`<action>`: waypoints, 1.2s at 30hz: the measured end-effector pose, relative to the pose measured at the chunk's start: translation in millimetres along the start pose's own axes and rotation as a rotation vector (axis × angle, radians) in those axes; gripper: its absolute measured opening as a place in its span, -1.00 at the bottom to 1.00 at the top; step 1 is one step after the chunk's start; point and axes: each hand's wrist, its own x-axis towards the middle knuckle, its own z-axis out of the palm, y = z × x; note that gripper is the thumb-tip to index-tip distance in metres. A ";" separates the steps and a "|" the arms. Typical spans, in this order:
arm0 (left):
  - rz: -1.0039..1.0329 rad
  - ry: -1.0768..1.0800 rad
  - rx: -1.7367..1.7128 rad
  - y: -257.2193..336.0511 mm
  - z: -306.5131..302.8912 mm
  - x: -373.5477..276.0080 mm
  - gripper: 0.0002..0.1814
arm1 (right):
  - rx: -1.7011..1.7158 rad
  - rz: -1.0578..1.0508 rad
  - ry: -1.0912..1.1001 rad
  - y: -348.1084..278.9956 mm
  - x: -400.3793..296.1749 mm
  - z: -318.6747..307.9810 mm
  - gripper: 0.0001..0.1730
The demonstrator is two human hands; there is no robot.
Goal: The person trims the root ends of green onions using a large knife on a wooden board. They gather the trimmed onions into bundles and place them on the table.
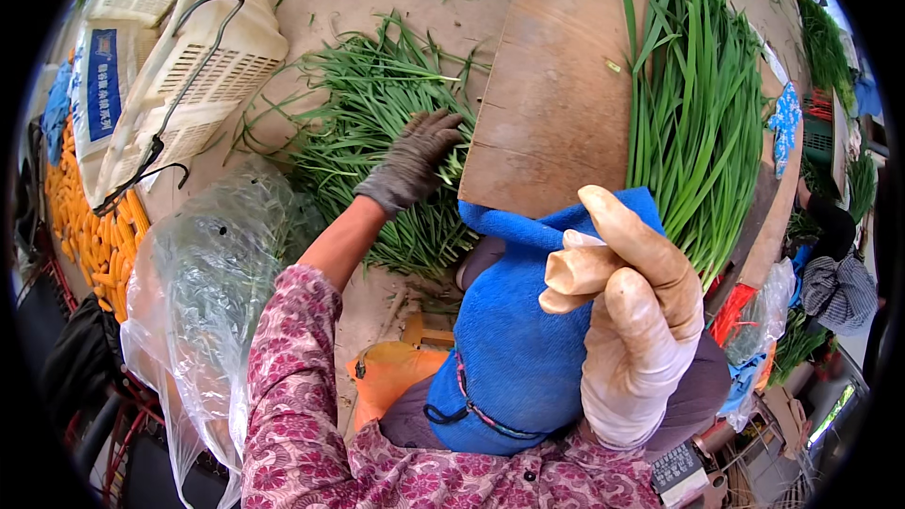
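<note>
My left hand [413, 164], in a grey-brown knit glove, lies palm down on a loose pile of green garlic chives [353, 127] on the floor. Its fingers are extended over the stalks; the thumb and palm side are hidden. Above my lap is my right hand [640, 318], in a stained, whitish glove with loose fingertips. Its fingers are bent and partly apart, and nothing shows between them. A wooden board [558, 92] reaches from my lap away from me. Along its right side lies a long, neatly aligned bunch of garlic chives [696, 120]. A blue cloth apron [516, 339] covers my lap.
To the left, a white plastic crate [205, 85] with a black metal hook stands by yellow corn cobs [92, 226]. A clear plastic bag [205, 276] lies nearer me. Red strips [732, 314] hang at right. A co-worker's dark sleeve [827, 226] shows at far right, near more greens.
</note>
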 end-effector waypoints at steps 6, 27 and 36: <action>-0.180 -0.048 -0.534 -52.6 111.5 25.9 -0.30 | 0.006 0.064 0.064 -5.7 4.9 10.2 -0.42; -0.258 0.531 -0.521 2.8 -41.6 -50.8 -0.66 | 0.084 0.106 -0.015 -8.2 3.2 2.8 -0.42; -0.411 0.664 -0.912 8.1 -60.6 -78.9 -0.71 | -0.196 0.034 -0.095 8.4 8.3 6.4 -0.46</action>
